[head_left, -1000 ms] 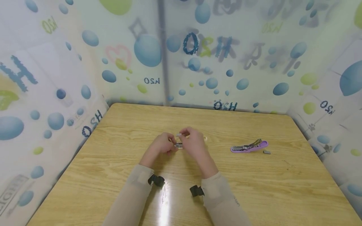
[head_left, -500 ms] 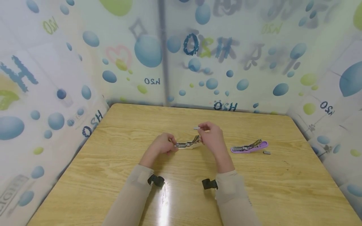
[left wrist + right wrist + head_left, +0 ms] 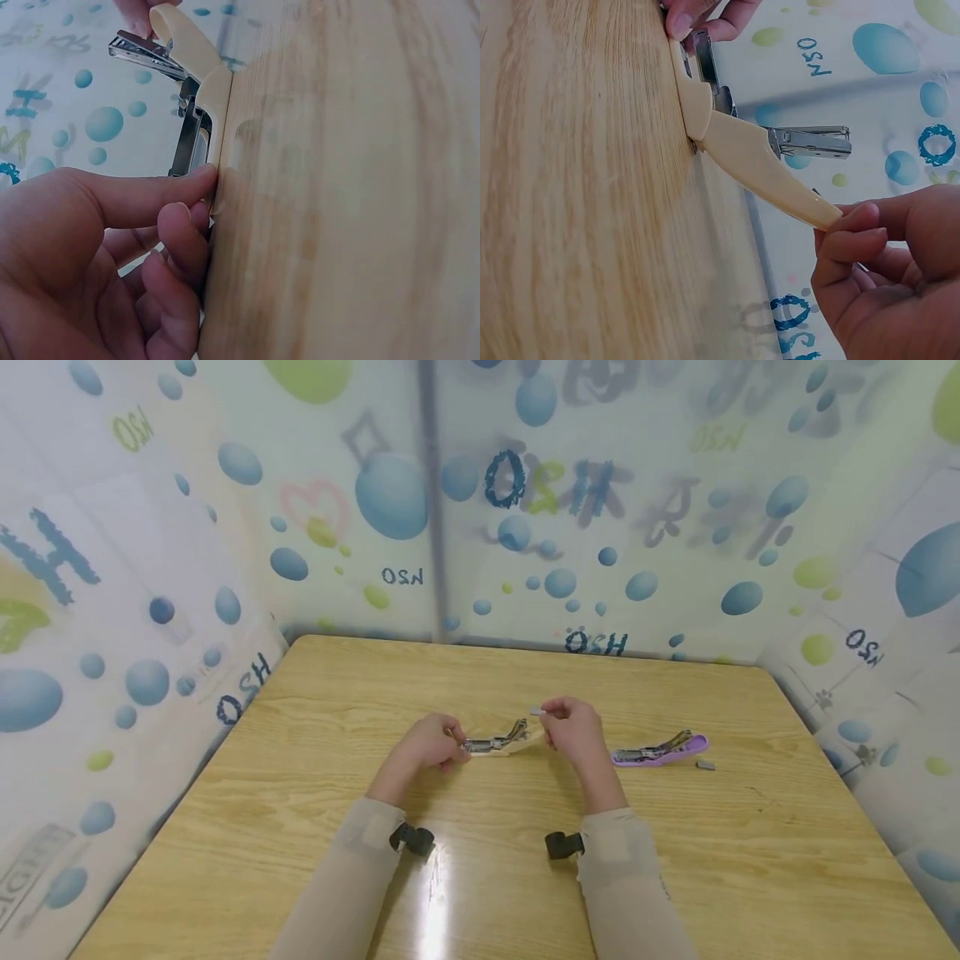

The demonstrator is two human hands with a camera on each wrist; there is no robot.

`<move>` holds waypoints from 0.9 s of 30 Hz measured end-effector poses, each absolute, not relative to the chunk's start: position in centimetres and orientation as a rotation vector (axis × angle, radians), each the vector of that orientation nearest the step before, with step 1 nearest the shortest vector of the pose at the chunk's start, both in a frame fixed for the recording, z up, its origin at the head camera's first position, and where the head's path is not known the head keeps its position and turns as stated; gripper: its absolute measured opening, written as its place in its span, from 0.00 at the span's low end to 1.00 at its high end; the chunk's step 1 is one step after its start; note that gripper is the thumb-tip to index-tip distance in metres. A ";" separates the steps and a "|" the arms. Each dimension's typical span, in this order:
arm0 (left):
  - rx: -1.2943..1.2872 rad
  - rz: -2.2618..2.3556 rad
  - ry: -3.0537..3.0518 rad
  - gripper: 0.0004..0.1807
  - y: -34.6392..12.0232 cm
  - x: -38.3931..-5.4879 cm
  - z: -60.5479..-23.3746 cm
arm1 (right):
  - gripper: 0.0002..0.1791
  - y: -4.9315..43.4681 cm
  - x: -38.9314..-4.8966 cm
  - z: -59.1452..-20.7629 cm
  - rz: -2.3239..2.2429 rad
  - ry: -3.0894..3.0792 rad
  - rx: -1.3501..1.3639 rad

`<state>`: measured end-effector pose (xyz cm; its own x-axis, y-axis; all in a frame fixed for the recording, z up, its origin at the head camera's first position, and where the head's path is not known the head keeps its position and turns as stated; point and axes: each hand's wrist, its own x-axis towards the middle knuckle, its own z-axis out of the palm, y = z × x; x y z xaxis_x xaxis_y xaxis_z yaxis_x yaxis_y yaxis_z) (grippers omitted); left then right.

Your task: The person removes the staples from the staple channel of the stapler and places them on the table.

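Note:
A cream stapler (image 3: 517,747) lies on the table, swung wide so its metal magazine shows and its cream cover tilts up to the right. My left hand (image 3: 432,742) pinches its base end between thumb and fingers, low against the wood, as the left wrist view also shows. At the raised tip of the cover (image 3: 780,176), my right hand (image 3: 576,730) pinches with thumb and curled fingers. A small grey strip of staples (image 3: 537,711) pokes out from those same right fingertips in the head view; its other end is hidden by the fingers.
To the right lies a purple stapler (image 3: 660,752), also swung apart, with a second grey strip of staples (image 3: 705,766) beside it. The wooden table (image 3: 360,685) meets patterned curtains (image 3: 480,543) at its back and sides.
My right hand has moved right from over the stapler to its cover tip, carrying the strip of staples, and has lowered slightly. The left hand has stayed at the base end.

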<state>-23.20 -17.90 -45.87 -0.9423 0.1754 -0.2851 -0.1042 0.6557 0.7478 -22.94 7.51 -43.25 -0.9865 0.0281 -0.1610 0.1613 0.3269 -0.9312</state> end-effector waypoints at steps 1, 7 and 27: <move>0.055 1.180 2.543 0.09 -17.9 -23.2 -45.9 | 0.13 7.5 -23.0 -43.3 -1.753 2.454 0.180; 0.062 1.171 2.554 0.08 -17.9 -23.2 -45.9 | 0.14 7.7 -23.1 -43.6 -1.751 2.444 0.201; 0.046 1.195 2.537 0.08 -18.0 -23.2 -45.9 | 0.12 8.6 -23.2 -44.7 -1.537 2.588 0.217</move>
